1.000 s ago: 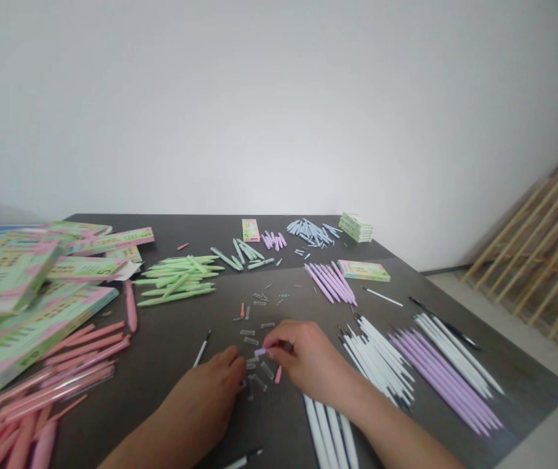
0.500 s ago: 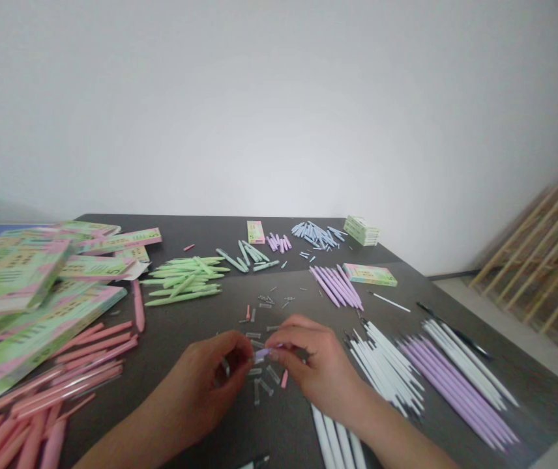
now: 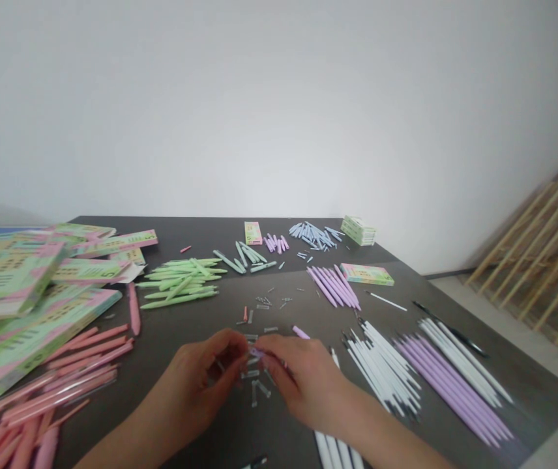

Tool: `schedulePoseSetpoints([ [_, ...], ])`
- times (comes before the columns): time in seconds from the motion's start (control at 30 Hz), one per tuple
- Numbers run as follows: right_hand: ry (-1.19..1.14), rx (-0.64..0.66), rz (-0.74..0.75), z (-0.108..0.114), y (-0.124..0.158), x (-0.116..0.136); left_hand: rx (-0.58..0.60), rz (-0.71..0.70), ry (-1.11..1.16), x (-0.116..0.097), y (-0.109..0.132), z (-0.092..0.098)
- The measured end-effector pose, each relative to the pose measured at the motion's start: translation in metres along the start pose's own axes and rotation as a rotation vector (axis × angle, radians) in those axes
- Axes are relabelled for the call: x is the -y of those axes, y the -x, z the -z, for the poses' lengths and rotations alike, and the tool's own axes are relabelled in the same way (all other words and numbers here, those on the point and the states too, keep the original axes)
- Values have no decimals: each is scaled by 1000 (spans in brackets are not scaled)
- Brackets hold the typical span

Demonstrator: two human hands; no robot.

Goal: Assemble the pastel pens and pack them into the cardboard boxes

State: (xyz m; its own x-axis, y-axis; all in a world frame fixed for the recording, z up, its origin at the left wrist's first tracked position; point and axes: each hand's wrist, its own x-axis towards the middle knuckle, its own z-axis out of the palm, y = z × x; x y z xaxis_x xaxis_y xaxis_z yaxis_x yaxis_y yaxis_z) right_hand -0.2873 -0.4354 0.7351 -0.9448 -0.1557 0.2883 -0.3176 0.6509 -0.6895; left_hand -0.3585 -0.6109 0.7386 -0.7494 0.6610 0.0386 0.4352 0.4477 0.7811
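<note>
My left hand (image 3: 205, 374) and my right hand (image 3: 303, 374) meet low in the middle of the view, fingers pinched. Between their fingertips is a small purple pen part (image 3: 256, 352), mostly covered by the fingers. A second purple piece (image 3: 301, 332) shows just past the knuckles of my right hand; whether the hand touches it I cannot tell. Short clear plastic clips (image 3: 254, 393) lie scattered under and around the fingertips. Tiny springs (image 3: 263, 300) and a small pink pen tip (image 3: 245, 313) lie beyond them.
Flat pen boxes (image 3: 10, 280) pile up at left, above pink pen barrels (image 3: 83, 355). Green pens (image 3: 181, 281), blue pen parts (image 3: 314, 236) and purple barrels (image 3: 334, 286) lie farther back. White refills (image 3: 381, 368) and purple refills (image 3: 455, 391) lie at right.
My right hand has turned and closed in toward the left, hiding more of the purple part. A purple piece now shows beyond its knuckles. The view has shifted slightly.
</note>
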Motion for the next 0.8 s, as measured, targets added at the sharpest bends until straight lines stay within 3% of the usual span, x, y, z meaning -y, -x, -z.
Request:
schedulePoseSetpoints([
  [0.17, -574, -87, -220, -1, -3, -3, 40, 30, 172, 1, 0, -3],
  [0.33, -408, -211, -98, -2, -7, -4, 80, 52, 397, -6, 0, -8],
  [0.57, -226, -201, -55, -9, -4, -2, 84, 91, 579, -8, 1, -13],
  [0.7, -302, -232, -37, -11, -4, -4, 110, 118, 613, -6, -1, -12],
  [0.8, -601, -263, -159, -5, -6, -5, 85, 133, 579, -6, -3, -9],
])
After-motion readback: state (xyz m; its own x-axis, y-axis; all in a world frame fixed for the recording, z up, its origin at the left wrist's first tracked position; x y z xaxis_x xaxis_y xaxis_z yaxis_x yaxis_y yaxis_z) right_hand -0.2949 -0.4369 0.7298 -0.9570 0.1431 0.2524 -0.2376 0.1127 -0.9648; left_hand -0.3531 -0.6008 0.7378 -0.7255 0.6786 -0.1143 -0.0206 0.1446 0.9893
